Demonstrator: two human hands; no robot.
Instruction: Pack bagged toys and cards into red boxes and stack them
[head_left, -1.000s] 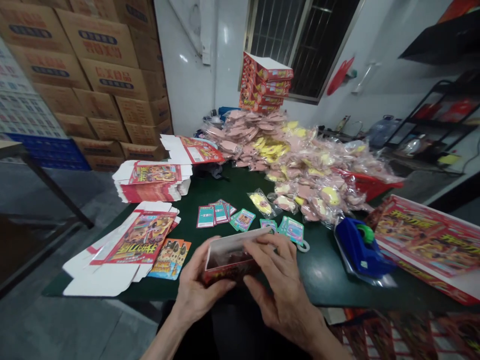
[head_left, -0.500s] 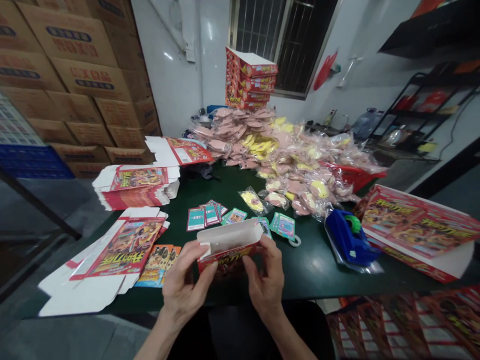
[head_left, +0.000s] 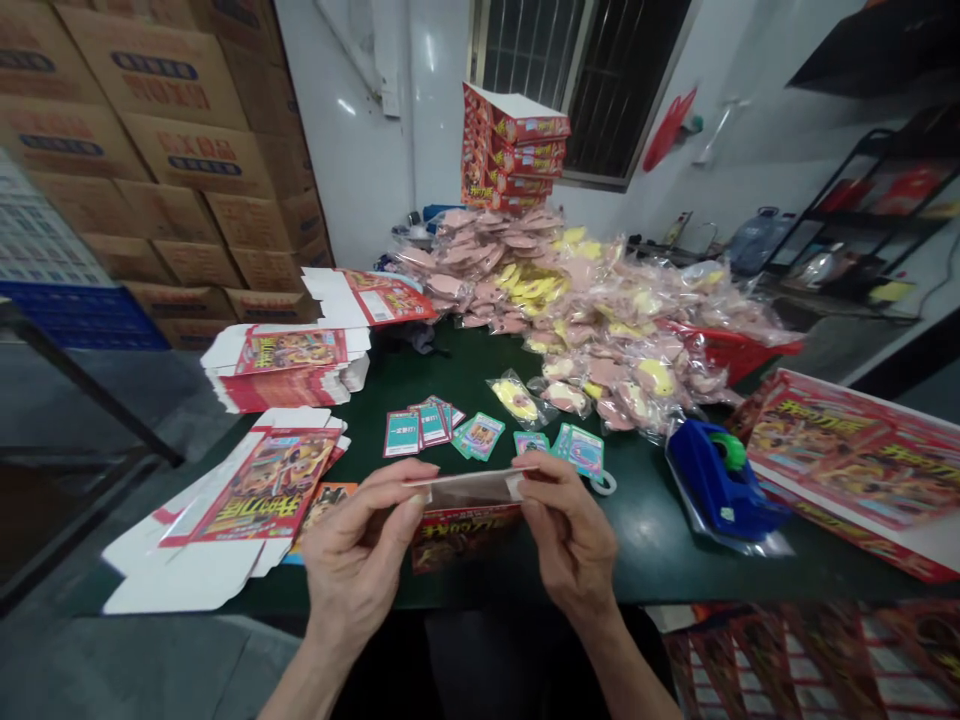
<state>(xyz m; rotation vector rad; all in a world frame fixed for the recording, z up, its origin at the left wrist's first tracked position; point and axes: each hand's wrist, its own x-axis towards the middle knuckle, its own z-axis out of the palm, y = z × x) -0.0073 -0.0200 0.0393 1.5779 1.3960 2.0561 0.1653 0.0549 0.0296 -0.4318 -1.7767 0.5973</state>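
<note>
A small red printed cardboard box (head_left: 465, 535) is held between both hands above the front edge of the green table. My left hand (head_left: 356, 545) pinches its left end, thumb and fingers at the top corner. On the right end, my right hand (head_left: 574, 535) grips the opposite corner the same way. The white inner side of the box's top panel shows between them. Just beyond lie teal cards (head_left: 405, 432), green picture cards (head_left: 480, 437) and more cards (head_left: 581, 450) with a white ring (head_left: 604, 483). A bagged yellow-and-pink piece (head_left: 516, 398) lies behind them.
Flattened boxes (head_left: 277, 480) and another stack (head_left: 289, 355) are on the left. Bagged pink and yellow pieces (head_left: 600, 300) are heaped at the back, below stacked boxes (head_left: 514, 140). A blue tape dispenser (head_left: 724, 490) and a large red box (head_left: 855, 450) stand right.
Both hands have shifted to the box's top corners, and its top panel is folded over, so the opening seen before is narrower. The view has turned slightly left.
</note>
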